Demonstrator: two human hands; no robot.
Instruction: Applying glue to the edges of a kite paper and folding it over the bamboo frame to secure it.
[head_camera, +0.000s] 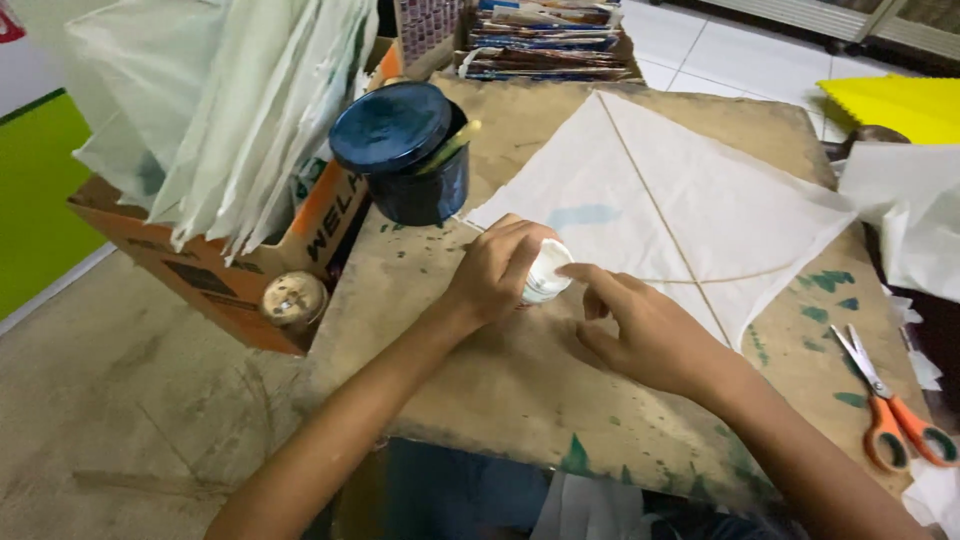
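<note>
A small white pot sits near the middle of the frame, at the lower left edge of a white paper kite spread over a worn, paint-flecked board. The left hand is wrapped around the pot, fingers curled over its top and side, grasping it firmly. The right hand comes in from the lower right; its index finger is stretched out and its tip touches the rim of the pot, while the other fingers are loosely bent and hold nothing. The kite's thin crossed sticks show through the paper, and a faint bluish smear marks it just above the left hand. Up and to the left of the hands stands a dark blue tub with its lid askew and a stick poking out. Left of that, an orange cardboard box holds a sheaf of pale folded sheets, and a round, grubby little lid rests against its side. At the far right edge of the board lie orange-handled scissors. A stack of printed papers sits at the top, and a yellow sheet shows in the upper right corner.
</note>
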